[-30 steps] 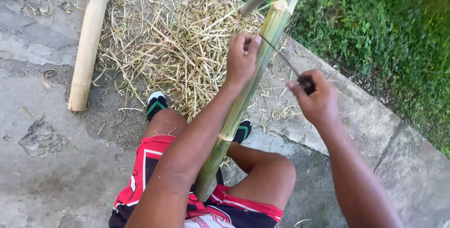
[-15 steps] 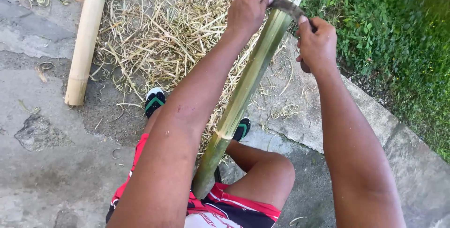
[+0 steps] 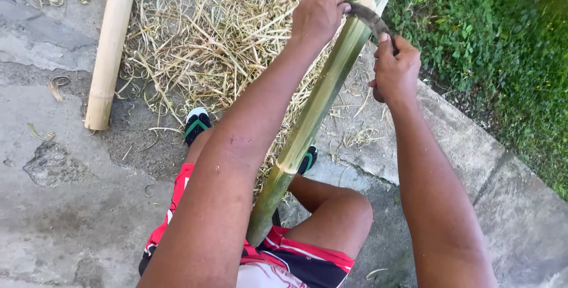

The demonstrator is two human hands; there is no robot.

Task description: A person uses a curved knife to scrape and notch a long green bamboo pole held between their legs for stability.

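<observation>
Cracked concrete slab [image 3: 65, 205] outdoors, grass alongside. Long green bamboo pole [image 3: 313, 110] leans up from between the knees; curved dark metal blade [image 3: 368, 15] lies across its upper end. Left hand [image 3: 319, 13] clenches one blade end, right hand [image 3: 395, 69] grips the handle. Judged: scraping skin; next stroke needs an even two-handed pull. Straw-coloured shavings pile [image 3: 219, 45] beyond; pale peeled bamboo pole [image 3: 111, 45] well apart.

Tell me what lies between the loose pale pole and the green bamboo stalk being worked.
In the head view, a heap of dry shavings lies between the pale pole and green stalk.
</observation>
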